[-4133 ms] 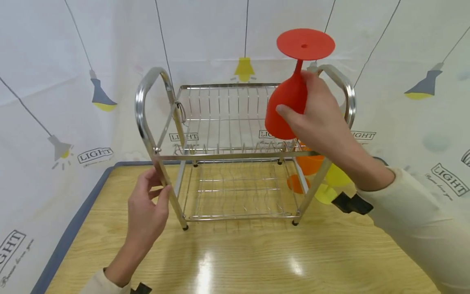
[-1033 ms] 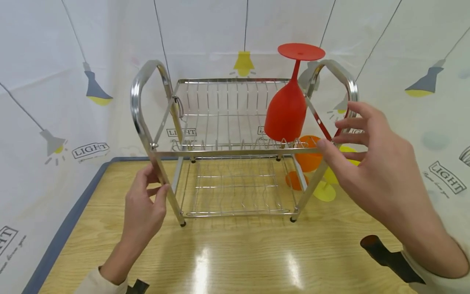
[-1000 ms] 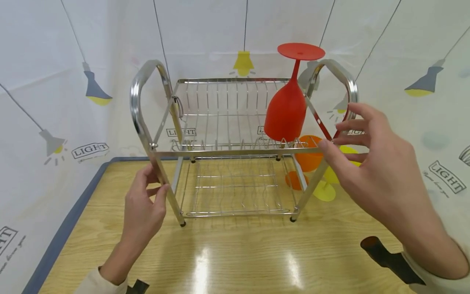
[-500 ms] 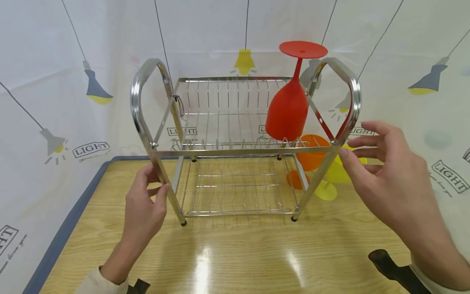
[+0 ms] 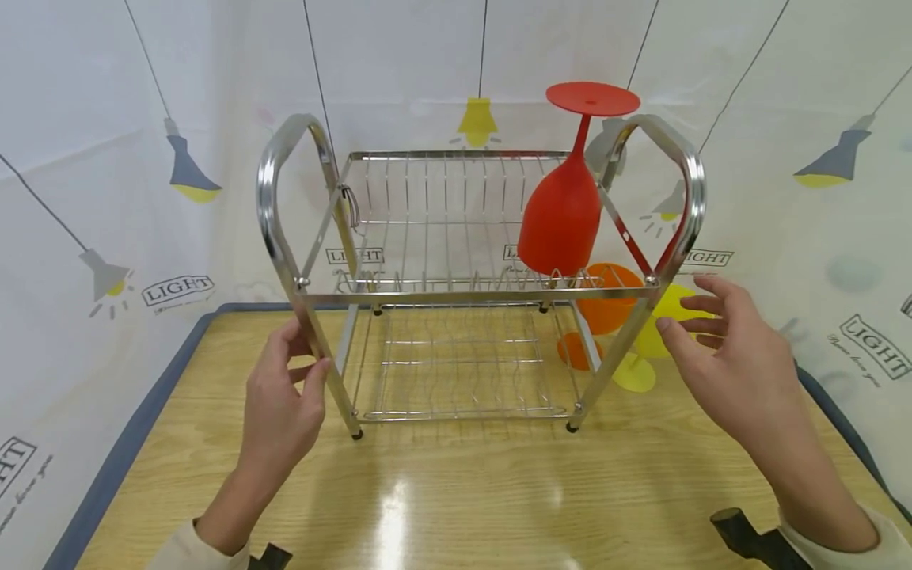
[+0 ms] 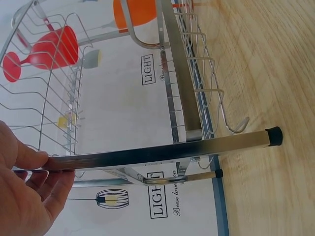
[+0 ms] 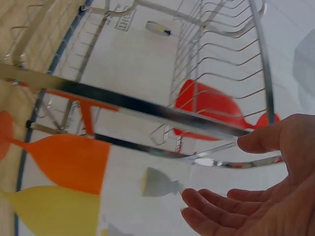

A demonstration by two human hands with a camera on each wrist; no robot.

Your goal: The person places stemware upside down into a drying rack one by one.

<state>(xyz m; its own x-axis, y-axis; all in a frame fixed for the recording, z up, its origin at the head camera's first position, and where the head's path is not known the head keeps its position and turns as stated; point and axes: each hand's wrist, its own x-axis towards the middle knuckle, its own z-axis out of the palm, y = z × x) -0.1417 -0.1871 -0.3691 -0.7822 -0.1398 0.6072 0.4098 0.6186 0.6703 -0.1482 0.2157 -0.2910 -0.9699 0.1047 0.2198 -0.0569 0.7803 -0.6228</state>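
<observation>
I have the left hand [image 5: 283, 404] pinching a leg of the two-tier metal rack [image 5: 456, 298]; the red stemmed goblet [image 5: 560, 226] sits inverted, upper right. Beyond stand an orange goblet [image 5: 604, 315] and yellow goblet [image 5: 661, 336], the right hand [image 5: 744, 372] near, fingers apart.

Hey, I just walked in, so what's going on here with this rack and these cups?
A person's left hand grips a two-tier metal dish rack at its left side. The right hand is beside the right side, fingers apart and holding nothing. A red goblet rests upside down at the right end of the upper tier. An orange goblet and a yellow goblet stand upright on the table.
</observation>
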